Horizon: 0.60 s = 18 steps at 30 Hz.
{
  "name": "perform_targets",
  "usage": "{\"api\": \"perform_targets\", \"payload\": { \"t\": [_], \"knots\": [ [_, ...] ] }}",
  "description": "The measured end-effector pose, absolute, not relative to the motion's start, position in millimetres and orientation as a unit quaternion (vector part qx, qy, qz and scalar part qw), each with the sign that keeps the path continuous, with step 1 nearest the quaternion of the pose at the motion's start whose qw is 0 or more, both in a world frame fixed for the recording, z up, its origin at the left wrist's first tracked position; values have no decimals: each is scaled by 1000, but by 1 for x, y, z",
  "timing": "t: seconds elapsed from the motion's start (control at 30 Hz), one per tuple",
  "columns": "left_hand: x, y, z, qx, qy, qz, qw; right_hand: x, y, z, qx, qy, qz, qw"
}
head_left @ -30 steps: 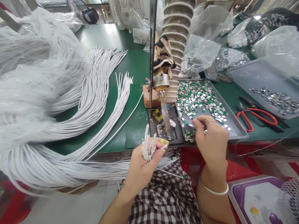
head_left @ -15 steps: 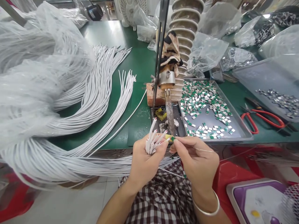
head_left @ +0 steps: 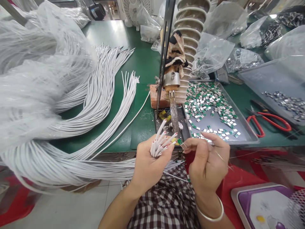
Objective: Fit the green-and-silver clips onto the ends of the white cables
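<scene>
My left hand (head_left: 151, 162) is closed around a bundle of white cables (head_left: 160, 144), their stripped ends fanning upward past the thumb. Beside the end of one cable is a small green circuit board (head_left: 180, 142) with a metal plug end, just below the soldering iron (head_left: 174, 114); whether board and cable are joined I cannot tell. My right hand (head_left: 208, 159) is just right of the board, fingers bent and fingertips close to its plug end. A thin silvery solder wire (head_left: 218, 155) runs through the fingers of that hand.
A metal tray (head_left: 247, 135) of loose circuit boards stands right of the iron, with red-handled pliers (head_left: 274, 121) beyond it. Long white cables (head_left: 95, 117) cover the left side. A brick (head_left: 157, 97) and ribbed hose (head_left: 190, 38) stand behind the iron.
My right hand has drawn back to the right and its thumb has come off the circuit board. The board now shows beside the cable end. My left hand has barely moved.
</scene>
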<state>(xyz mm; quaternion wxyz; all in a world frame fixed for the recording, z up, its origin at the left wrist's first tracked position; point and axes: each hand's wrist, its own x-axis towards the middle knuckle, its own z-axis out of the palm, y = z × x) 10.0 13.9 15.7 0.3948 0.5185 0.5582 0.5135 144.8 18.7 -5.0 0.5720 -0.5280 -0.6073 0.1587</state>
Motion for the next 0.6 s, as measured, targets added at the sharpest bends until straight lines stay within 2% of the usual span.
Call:
{"api": "perform_targets", "payload": {
  "t": [0.27, 0.43, 0.6],
  "knots": [
    [7, 13, 14, 529, 567, 504, 380, 159, 14, 1, -548, -631, 78, 543],
    [7, 14, 20, 533, 559, 510, 379, 156, 18, 11, -445, -694, 81, 560],
    [7, 20, 26, 532, 555, 514, 381, 151, 22, 20, -460, -717, 43, 522]
  ]
}}
